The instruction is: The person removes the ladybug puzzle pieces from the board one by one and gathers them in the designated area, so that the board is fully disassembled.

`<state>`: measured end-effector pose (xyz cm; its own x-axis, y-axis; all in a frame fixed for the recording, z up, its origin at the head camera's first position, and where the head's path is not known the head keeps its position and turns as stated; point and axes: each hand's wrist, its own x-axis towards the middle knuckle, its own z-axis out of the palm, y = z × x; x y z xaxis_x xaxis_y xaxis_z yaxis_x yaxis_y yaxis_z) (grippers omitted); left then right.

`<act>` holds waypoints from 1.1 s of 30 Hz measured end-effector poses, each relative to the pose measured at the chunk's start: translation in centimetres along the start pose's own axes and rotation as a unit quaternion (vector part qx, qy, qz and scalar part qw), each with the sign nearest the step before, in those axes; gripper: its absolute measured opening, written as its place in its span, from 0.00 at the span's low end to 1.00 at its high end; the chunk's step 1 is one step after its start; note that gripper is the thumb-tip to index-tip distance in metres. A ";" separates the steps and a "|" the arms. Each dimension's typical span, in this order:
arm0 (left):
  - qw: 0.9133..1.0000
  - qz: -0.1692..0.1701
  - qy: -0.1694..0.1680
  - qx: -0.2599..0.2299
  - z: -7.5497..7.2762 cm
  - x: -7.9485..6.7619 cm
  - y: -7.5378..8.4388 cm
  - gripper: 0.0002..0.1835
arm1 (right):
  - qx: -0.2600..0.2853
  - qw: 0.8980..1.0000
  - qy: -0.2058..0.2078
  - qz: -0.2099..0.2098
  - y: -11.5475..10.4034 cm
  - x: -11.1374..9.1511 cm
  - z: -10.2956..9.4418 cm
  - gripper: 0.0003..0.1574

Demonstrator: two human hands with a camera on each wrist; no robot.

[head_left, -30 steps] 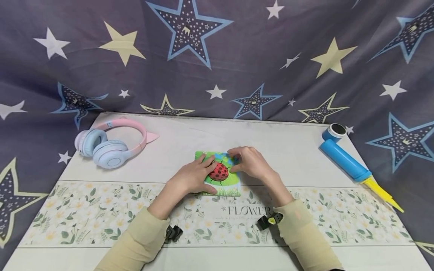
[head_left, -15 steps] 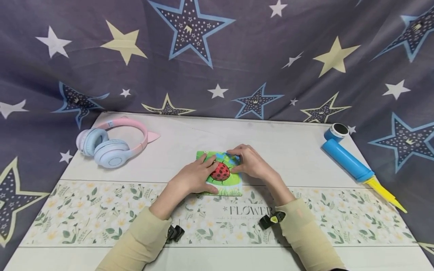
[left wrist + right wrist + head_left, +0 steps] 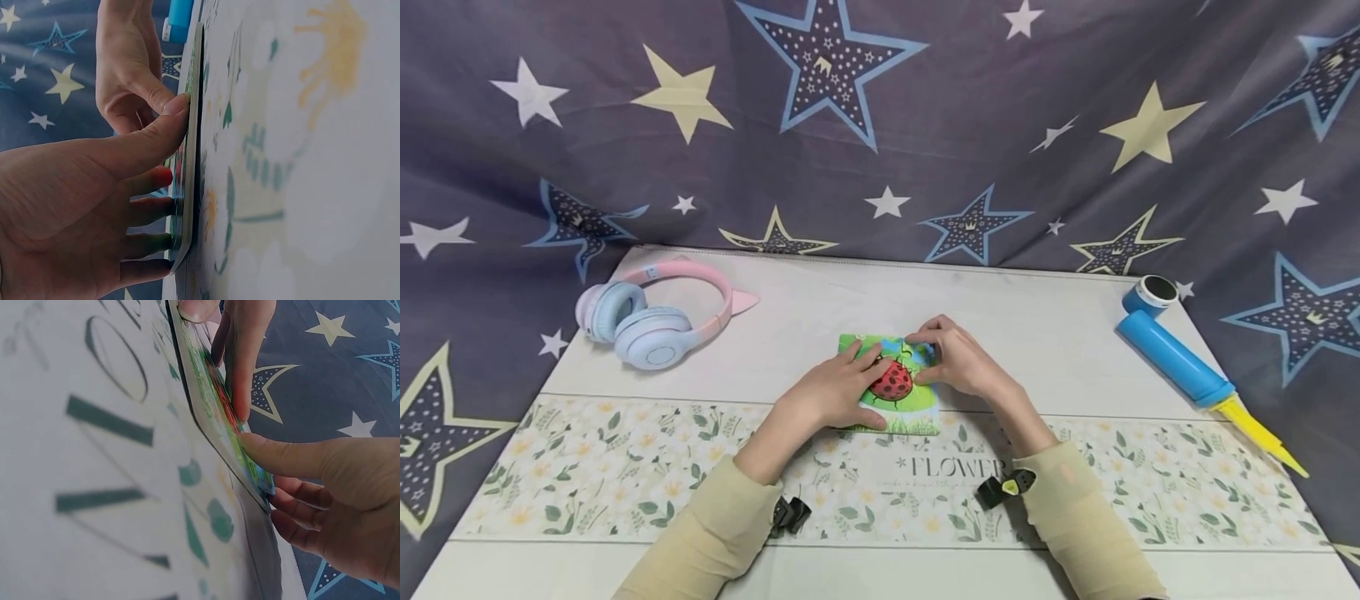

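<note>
A square ladybug puzzle (image 3: 912, 414) lies on the table, its red spotted ladybug on a green ground. My left hand (image 3: 838, 387) rests on its left part, fingers spread across the picture and thumb at the near edge. In the left wrist view, the fingertips of the left hand (image 3: 75, 212) press on the thin board's face. My right hand (image 3: 958, 358) is at the far right corner with bent fingers. In the right wrist view, the thumb of the right hand (image 3: 337, 487) touches the picture while its fingers curl at the board's edge, pinching the corner. Part of the picture is hidden under both hands.
Pink and light blue headphones (image 3: 658, 325) with cat ears lie at the back left. On the right are a blue pump (image 3: 1176, 358) with a yellow nozzle and a blue cylinder (image 3: 1150, 296) with a dark top. A starry curtain (image 3: 880, 125) hangs behind the table.
The head view has shifted slightly, so everything sits a little farther right in it. Both hands keep nearly the same places on the puzzle.
</note>
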<state>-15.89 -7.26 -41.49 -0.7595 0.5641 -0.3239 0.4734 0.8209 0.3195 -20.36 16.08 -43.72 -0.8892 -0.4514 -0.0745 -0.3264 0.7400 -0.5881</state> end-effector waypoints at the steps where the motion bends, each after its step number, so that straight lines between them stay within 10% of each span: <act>1: 1.000 0.000 -0.001 0.001 0.0 0.0 0.0 0.51 | -0.001 1.000 0.001 -0.002 0.0 0.0 -0.1 0.39; 33: 1.000 -0.003 -0.008 0.002 0.0 0.2 0.1 0.49 | -0.055 0.996 0.022 -0.072 0.7 -0.5 -1.0 0.36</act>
<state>-16.02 -7.07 -41.53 -0.7553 0.5605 -0.3396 0.4711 0.8246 0.3132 -20.41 17.30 -43.29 -0.8432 -0.5361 0.0404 -0.4823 0.7210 -0.4975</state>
